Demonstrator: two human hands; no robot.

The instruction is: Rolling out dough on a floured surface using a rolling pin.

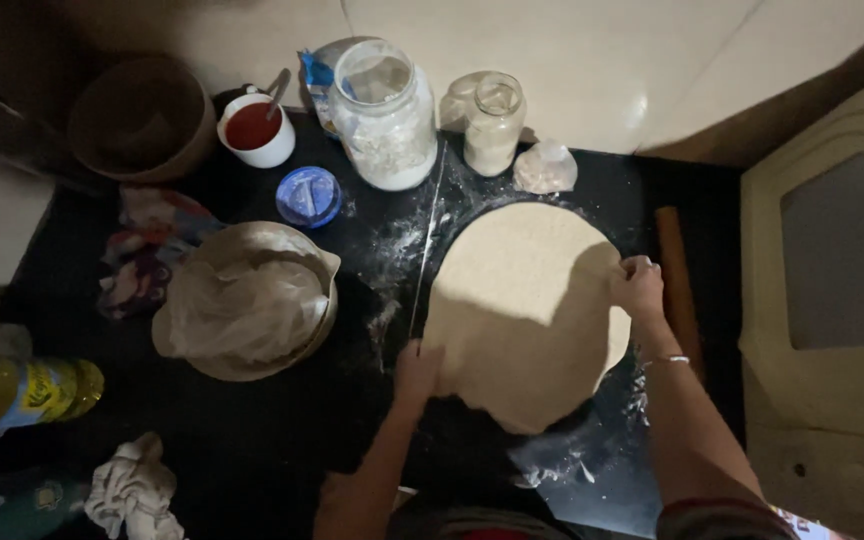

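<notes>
Head view looks straight down at a dark, flour-dusted worktop (282, 440) where a thin, pale round sheet of rolled dough (522, 310) lies flat, slightly longer from far edge to near edge than across. The left hand (418, 372) reaches in from below, forearm angled up and right, fingers pressed on the sheet's near-left rim; whether it pinches the edge or only rests on it cannot be told. The right hand (638, 287) comes from the lower right, wrist with a thin bangle, fingers curled over the right rim, gripping the dough's edge. A long thin knife (426, 250) lies just left of the sheet, pointing away; a wooden rolling pin (677, 290) lies beyond the right hand.
</notes>
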